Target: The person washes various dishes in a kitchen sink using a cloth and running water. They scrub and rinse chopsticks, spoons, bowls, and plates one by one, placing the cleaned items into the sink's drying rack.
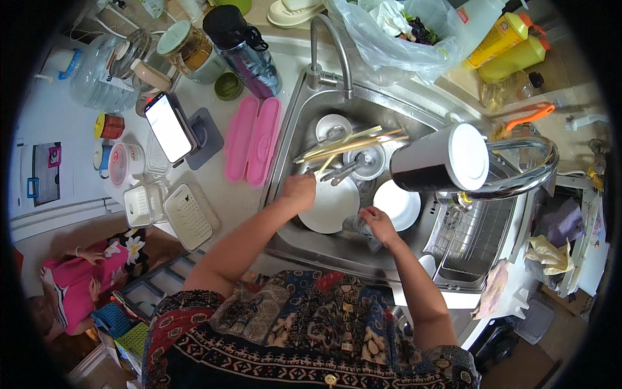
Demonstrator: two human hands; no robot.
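My right hand (378,225) grips a crumpled grey cloth (362,227) by the lower right edge of a large white plate (330,206) in the stainless steel sink (311,248). Curled at the plate's upper left rim is my left hand (300,191). Its fingertips are hidden, and one chopstick ends close beside it, so its hold is unclear. Several chopsticks (352,145) lie across a small white bowl (333,127) and a second bowl (374,165) holding metal spoons (350,169). Another white dish (398,204) sits to the right of the plate.
A curved faucet (335,29) and a white-topped cylinder (442,155) on a chrome arm overhang the sink. A wire rack (466,243) stands right. On the left counter are a pink case (252,141), a lit phone (168,127) and a tumbler (248,58). Another person (87,287) is lower left.
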